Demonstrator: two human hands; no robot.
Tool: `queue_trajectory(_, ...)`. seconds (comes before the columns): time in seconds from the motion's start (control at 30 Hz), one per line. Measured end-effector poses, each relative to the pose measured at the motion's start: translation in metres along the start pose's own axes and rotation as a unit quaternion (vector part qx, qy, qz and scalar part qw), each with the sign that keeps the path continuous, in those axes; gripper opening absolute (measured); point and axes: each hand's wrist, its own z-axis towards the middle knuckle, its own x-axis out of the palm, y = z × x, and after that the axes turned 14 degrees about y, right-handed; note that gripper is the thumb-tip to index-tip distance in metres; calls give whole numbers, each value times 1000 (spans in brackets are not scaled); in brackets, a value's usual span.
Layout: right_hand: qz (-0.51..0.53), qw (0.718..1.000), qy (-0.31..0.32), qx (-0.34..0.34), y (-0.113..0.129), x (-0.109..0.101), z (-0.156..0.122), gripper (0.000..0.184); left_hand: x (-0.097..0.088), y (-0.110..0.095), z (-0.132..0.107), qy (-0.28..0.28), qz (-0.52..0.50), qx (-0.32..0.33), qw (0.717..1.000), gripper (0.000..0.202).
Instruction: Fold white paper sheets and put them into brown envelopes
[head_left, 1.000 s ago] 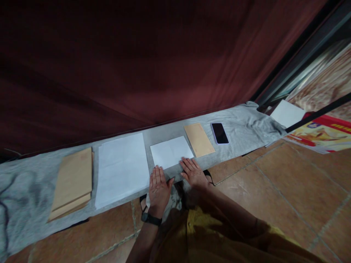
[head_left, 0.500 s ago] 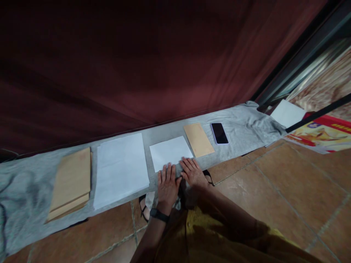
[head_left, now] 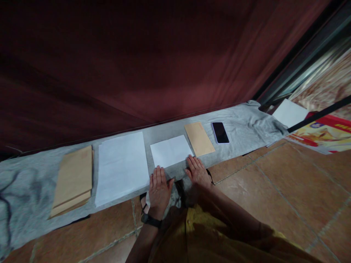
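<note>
A folded white sheet (head_left: 170,150) lies on a grey cloth (head_left: 241,126) spread along the floor. My left hand (head_left: 158,188), with a black watch at the wrist, rests flat with fingers stretched out, its fingertips at the sheet's near left corner. My right hand (head_left: 197,170) also lies flat and open, fingertips at the sheet's near right corner. Neither hand holds anything. Just right of the sheet sits a small tan envelope (head_left: 199,138).
A larger stack of white paper (head_left: 121,167) and a pile of brown envelopes (head_left: 73,179) lie to the left. A dark phone (head_left: 220,132) lies right of the tan envelope. A dark red curtain (head_left: 137,54) hangs behind. Printed sheets (head_left: 320,135) lie far right on the tiled floor.
My hands had drawn together along the sheet's near edge half a second ago; now they have slid apart to its two near corners. The sheet has not moved.
</note>
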Motion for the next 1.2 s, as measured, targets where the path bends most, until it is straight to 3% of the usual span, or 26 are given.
queue_trajectory(0.23, 19, 1000, -3, -10, 11, -8, 2, 59, -2, -3, -1, 8, -7, -15, 1000, 68)
queue_trajectory(0.37, 20, 998, 26, -56, 31, -9, 15, 54, -2, -4, -1, 28, 12, -18, 999, 69)
queue_trajectory(0.5, 19, 997, 49, -52, 41, -3, 24, 48, -3, -4, -4, 53, 25, -17, 998, 68)
queue_trajectory(0.93, 8, 1000, 17, -8, 11, 0, 14, 51, -7, -3, -7, 58, 6, -9, 998, 67)
queue_trajectory(1.2, 12, 1000, 9, -2, 8, 2, 12, 51, -16, 0, -3, 66, -45, -25, 996, 63)
